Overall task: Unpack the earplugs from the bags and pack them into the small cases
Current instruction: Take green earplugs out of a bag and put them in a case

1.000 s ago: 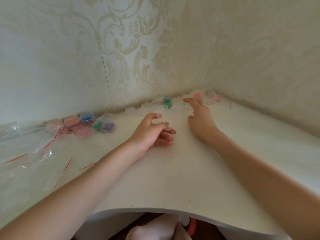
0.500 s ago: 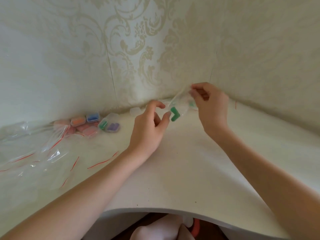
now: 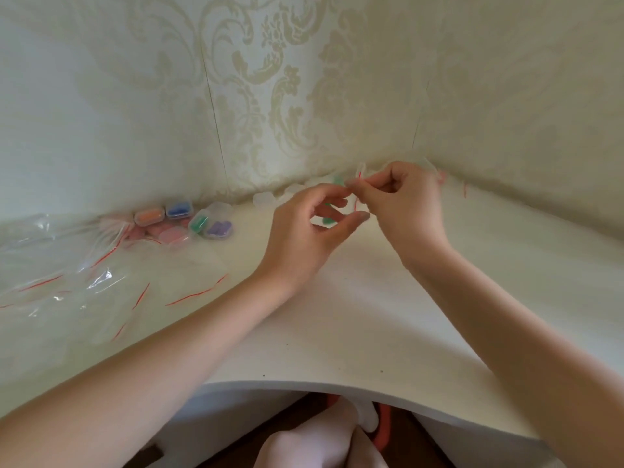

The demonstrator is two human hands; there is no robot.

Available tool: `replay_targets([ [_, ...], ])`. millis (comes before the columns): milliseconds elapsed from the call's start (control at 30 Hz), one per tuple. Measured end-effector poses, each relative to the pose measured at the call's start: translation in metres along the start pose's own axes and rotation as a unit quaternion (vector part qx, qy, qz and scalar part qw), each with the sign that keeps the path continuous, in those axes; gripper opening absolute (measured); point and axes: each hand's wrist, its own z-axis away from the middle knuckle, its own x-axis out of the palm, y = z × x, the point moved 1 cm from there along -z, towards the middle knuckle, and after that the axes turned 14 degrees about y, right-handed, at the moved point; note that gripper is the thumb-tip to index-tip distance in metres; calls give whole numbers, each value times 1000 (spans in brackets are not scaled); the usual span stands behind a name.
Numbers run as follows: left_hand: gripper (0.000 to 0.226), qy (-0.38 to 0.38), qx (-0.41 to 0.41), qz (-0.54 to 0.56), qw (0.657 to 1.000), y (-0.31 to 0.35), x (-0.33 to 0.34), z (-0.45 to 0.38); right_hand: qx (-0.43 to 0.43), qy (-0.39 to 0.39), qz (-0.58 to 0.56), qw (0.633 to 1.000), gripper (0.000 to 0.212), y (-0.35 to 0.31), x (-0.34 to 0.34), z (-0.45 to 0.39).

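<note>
Table (image 3: 337, 332): white corner desk w/ curved front edge, fills lower frame; patterned wallpaper behind.
Empty bags (image 3: 57, 282): heap of clear zip bags w/ red seal strips, left edge of frame.
Left hand (image 3: 305, 231): centre frame, raised off table; thumb and fingers curled, pinching the lower part of the small bag.
Right hand (image 3: 405, 204): right of centre, touching left hand's fingertips; pinches the bag's top at the red strip.
Filled cases (image 3: 182, 221): cluster of small clear cases left of centre near wall; orange, blue, green, purple, pink earplugs inside.
Small bag (image 3: 354, 194): clear, red zip line, held between both hands above table, centre frame.
Empty cases (image 3: 263, 198): few frosted ones along wall, just behind left hand.
Green earplugs (image 3: 329, 219): inside held bag, partly hidden by left fingers.
Handling (judgement): bag is thin, light, slippery film; best pinched at both lips by the seal and pulled apart. Plugs prob. soft foam, squashy, light; may roll if dropped.
Writing: no brand, label or text readable anywhere.
</note>
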Motion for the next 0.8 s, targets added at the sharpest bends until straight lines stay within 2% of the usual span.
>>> replay_targets([
  [67, 25, -1, -2, 0, 1000, -1, 0, -1, 22, -20, -6, 1000, 28, -1, 1, 0],
  [167, 16, 6, -28, 9, 1000, -3, -1, -5, 60, -74, -13, 995, 39, 2, 4, 0],
  [233, 8, 3, -82, 51, 995, -6, -1, -6, 69, -97, -21, 993, 41, 4, 4, 0],
  [367, 10, -29, -197, 144, 969, -2, -1, -6, 83, -125, -65, 987, 38, 6, 4, -2],
  [500, 15, -22, -285, 191, 939, 0, -2, -7, 50, -150, -74, 985, 34, 7, 6, -3],
  [567, 17, -7, -288, 181, 940, 1, -3, -8, 32, -176, -56, 982, 33, 8, 6, -2],
  [667, 17, 30, -225, 111, 968, 0, -3, -8, 5, -212, -7, 977, 31, 9, 6, -3],
  [800, 16, 52, -182, 64, 980, -2, -3, -6, -13, -255, 26, 967, 30, 7, 6, -3],
])
